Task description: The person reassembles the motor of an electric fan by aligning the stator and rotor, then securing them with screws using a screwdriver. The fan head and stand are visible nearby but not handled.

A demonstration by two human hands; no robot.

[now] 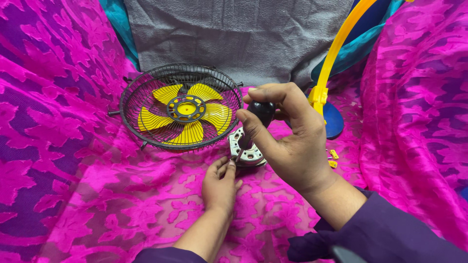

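Right hand (287, 141) fingers (253, 129) wrapped tight around the black handle of a screwdriver (261, 114); its long axis runs steeply down and slightly toward the person's left, with the tip end meeting the silver motor housing (248, 155) just below the fist. The exact tip contact is hidden by the thumb and shaft. Left hand (220, 185) sits nearer the person, directly below the housing, fingertips (229, 165) pinched narrow at its near edge, touching or just beside it; whether they hold a small part, cannot tell. So the housing lies between the two hands: above the left fingers, under the right fist, resting on pink patterned cloth (97, 185). Right hand is the higher one and on the tool; left is lower and steadying. Just left of the housing, a black wire fan guard (141, 83) lies flat like a shallow basket, with the yellow fan blade (185, 114) inside it, hub up. To the right, a yellow curved arm (334, 53) on a blue base (334, 122); two small yellow clips (333, 159) lie near it. Grey cloth (234, 34) behind.
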